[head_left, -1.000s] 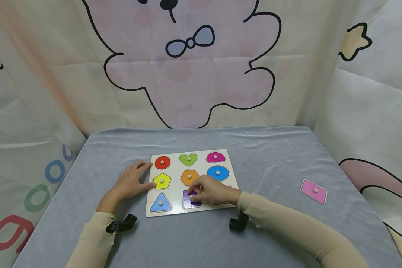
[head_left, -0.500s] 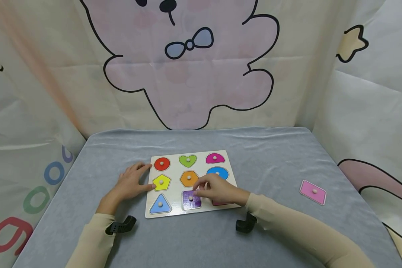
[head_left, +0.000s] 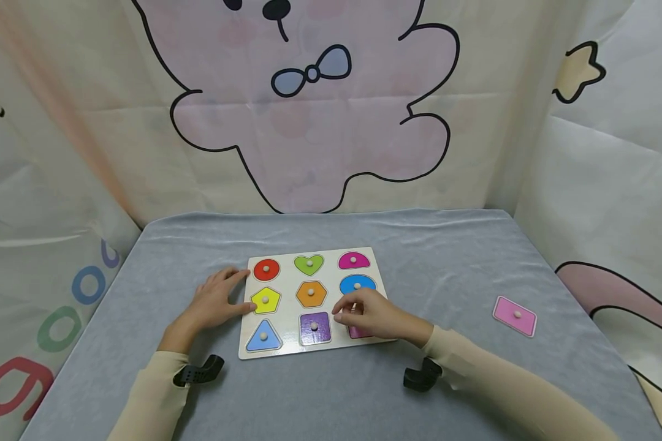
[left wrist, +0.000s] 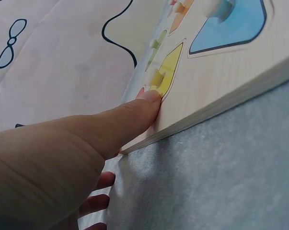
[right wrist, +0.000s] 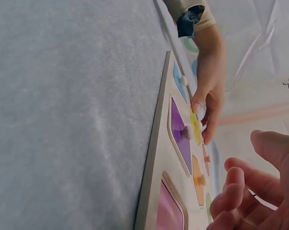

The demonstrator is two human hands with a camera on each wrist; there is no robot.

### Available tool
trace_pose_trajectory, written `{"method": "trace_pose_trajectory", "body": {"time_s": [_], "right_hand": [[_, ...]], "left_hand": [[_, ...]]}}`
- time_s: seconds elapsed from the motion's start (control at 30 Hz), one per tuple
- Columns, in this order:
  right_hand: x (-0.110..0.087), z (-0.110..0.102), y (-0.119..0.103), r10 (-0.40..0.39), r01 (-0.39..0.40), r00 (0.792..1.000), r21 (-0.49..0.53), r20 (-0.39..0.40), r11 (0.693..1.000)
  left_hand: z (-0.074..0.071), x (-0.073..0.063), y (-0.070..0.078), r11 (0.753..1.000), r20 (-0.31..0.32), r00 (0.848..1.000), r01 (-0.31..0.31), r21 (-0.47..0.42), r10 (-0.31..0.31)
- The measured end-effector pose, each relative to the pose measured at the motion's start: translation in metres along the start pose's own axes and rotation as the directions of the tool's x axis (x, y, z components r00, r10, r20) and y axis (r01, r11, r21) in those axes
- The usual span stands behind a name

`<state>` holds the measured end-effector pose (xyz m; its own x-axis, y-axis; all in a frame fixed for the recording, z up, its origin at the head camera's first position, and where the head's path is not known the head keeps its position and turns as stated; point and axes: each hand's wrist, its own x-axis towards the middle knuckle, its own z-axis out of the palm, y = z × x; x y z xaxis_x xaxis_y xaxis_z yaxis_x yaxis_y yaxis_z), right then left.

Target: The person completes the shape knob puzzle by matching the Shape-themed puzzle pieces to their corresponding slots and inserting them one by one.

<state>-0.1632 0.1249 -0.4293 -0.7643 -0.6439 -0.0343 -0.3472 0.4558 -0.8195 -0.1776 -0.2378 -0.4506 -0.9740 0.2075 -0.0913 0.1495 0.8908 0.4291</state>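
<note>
A white wooden puzzle board (head_left: 287, 310) lies on the table with knobbed shape pieces in it. My left hand (head_left: 215, 298) rests at its left edge, thumb on the board at the yellow pentagon (left wrist: 167, 69), other fingers extended past the edge. My right hand (head_left: 371, 312) is over the board's right side, fingers loosely bent and holding nothing. Just left of it, the purple square (head_left: 315, 328) sits flat in its slot. Partly hidden under the right hand is a pink rectangular recess (right wrist: 169, 211). A pink rectangle piece (head_left: 515, 316) with a knob lies apart on the cloth.
Also in the board are a blue triangle (head_left: 263, 338), an orange hexagon (head_left: 311, 294), a blue oval (head_left: 355, 283), a red circle (head_left: 266, 270), a green heart (head_left: 309, 265) and a magenta half-circle (head_left: 354, 261). Grey cloth (head_left: 441, 257) covers the table; printed curtains (head_left: 309, 135) surround it.
My right hand has let go of the purple square's knob and moved right, leaving the square seated in the board. The left hand has stayed in place.
</note>
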Motion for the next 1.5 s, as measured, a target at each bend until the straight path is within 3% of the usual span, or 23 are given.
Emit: {"method": "trace_pose_trajectory", "body": {"time_s": [0.33, 0.6, 1.0, 1.5], "right_hand": [[-0.016, -0.016, 0.007, -0.003, 0.004, 0.999, 0.019, -0.04, 1.0], [-0.034, -0.037, 0.015, 0.044, -0.045, 0.992, -0.01, -0.122, 0.999], [-0.063, -0.058, 0.037, 0.081, -0.075, 0.98, 0.042, -0.179, 0.996], [-0.1, -0.089, 0.059, 0.105, -0.115, 0.955, -0.021, -0.276, 0.993]], "left_hand": [[0.002, 0.001, -0.001, 1.0, 0.002, 1.0, 0.012, 0.013, -0.012], [0.002, 0.002, -0.001, 1.0, 0.002, 1.0, 0.011, 0.011, -0.011], [0.004, 0.001, -0.001, 1.0, 0.003, 1.0, 0.018, 0.013, -0.018], [0.003, 0.003, 0.0, 1.0, 0.006, 1.0, 0.022, 0.02, -0.022]]}}
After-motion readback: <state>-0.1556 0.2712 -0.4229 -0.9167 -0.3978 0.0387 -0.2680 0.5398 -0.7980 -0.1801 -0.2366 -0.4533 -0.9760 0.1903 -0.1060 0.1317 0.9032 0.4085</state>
